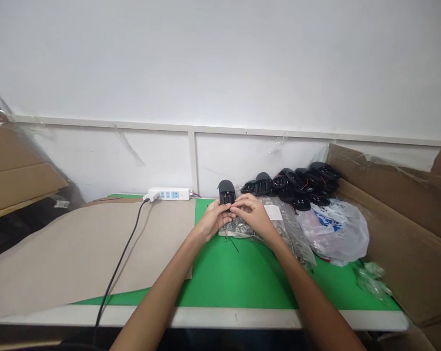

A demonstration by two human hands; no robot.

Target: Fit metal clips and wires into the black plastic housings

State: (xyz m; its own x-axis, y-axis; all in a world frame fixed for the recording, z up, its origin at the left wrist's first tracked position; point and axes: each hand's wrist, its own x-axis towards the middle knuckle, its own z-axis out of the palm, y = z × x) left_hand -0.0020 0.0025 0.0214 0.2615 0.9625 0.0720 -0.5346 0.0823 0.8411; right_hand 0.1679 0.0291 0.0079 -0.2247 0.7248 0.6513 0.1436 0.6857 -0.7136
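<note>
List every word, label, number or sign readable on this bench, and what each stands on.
No text can be quoted.
White label on the clear plastic bag: too small to read.
Blue print on the white plastic bag: too crumpled and blurred to read.
White power strip: nothing legible.

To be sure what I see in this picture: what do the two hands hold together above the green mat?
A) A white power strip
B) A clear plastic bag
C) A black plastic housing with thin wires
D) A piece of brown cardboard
C. The left hand and right hand meet at the lower end of the black plastic housing, and thin wires hang below it over the green mat.
</note>
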